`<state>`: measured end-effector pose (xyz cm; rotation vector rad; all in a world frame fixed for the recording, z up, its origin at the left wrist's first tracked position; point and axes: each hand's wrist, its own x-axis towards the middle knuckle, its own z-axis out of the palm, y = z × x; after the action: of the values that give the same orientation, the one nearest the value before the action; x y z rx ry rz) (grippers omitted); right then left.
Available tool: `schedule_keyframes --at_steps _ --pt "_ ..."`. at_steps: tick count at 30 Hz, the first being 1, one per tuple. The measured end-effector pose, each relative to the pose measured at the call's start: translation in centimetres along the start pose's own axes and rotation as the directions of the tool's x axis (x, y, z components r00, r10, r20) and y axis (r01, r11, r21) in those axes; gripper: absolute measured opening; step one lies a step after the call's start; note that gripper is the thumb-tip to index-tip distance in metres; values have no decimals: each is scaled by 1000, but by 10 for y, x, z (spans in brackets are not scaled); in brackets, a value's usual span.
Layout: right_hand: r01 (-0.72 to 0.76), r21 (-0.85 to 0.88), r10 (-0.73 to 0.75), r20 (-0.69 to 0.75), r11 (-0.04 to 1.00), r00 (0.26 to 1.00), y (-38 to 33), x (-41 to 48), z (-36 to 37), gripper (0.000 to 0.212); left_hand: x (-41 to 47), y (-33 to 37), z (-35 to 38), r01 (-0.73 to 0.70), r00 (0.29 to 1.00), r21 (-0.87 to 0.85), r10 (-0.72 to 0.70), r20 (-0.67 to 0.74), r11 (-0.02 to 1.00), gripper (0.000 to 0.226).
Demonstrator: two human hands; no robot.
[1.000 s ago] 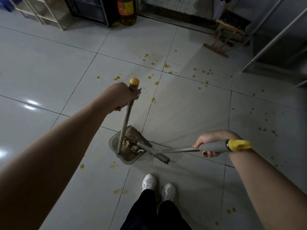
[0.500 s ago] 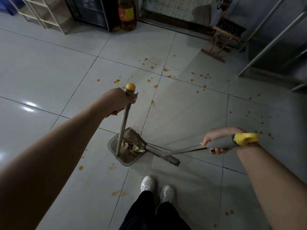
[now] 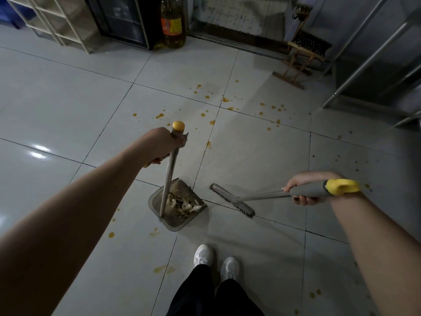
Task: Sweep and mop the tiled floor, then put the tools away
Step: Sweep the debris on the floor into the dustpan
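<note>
Left hand (image 3: pixel 160 144): wrapped tight around the upright shaft of the dustpan (image 3: pixel 177 215), just under its yellow cap.
Right hand (image 3: pixel 303 190): closed around the grey grip of the broom (image 3: pixel 232 200), with the yellow end sticking out past the wrist.
Dustpan: directly below the left hand, sitting on the tiled floor (image 3: pixel 68 99), its open lip turned toward the right hand. A pale heap of debris (image 3: pixel 182 204) lies inside.
Broom head: on the floor between the two hands, apart from the pan's lip, with bare tile in the gap.
Change: a second ago the bristles were right at the pan's mouth. They have since drawn back toward the right hand, while the left hand and the pan have hardly shifted.
Meaning: this load looks to be in the pan. The broom is probably backing off, either for another stroke or because sweeping here is nearly finished.
Left to do: orange splashes (image 3: pixel 206 96) dot the tiles beyond both hands and nearer the shoes (image 3: pixel 216 261). They look like work for a mop, and no mop is in view.
Risk: lifting the pan at a tilt could spill the heap.
</note>
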<state>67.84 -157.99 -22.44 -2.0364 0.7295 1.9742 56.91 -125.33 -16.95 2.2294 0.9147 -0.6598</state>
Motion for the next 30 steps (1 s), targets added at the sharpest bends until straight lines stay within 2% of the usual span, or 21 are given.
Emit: schedule_keyframes --at_steps 4,8,10,15,20,24,26,30 --pt "66 184 -67 2 981 998 7 -3 4 47 -4 -1 -5 19 999 9 -20 34 1000 48" --pt "158 361 -165 -10 919 986 10 -7 -1 58 -7 -3 -6 -11 998 31 9 68 999 45" --pt "203 425 -216 -18 882 976 12 -14 -2 53 -12 1 -6 -38 997 54 34 75 998 45" --pt "300 506 -311 -66 808 948 18 -24 -3 22 -25 18 -18 -102 992 111 93 84 989 48" --pt "348 574 -341 -123 742 932 39 -27 1 30 -46 36 -32 -182 978 132 166 123 974 45" --pt "382 553 -332 -193 740 923 67 -30 1 30 -65 56 -35 -242 964 176 216 152 954 45" --pt "425 589 -368 -223 687 903 80 -36 0 24 -75 68 -34 -272 956 197 240 171 942 46" --pt "475 681 -405 -276 558 872 125 -50 -4 27 -105 106 -21 -346 931 246 298 211 906 48"
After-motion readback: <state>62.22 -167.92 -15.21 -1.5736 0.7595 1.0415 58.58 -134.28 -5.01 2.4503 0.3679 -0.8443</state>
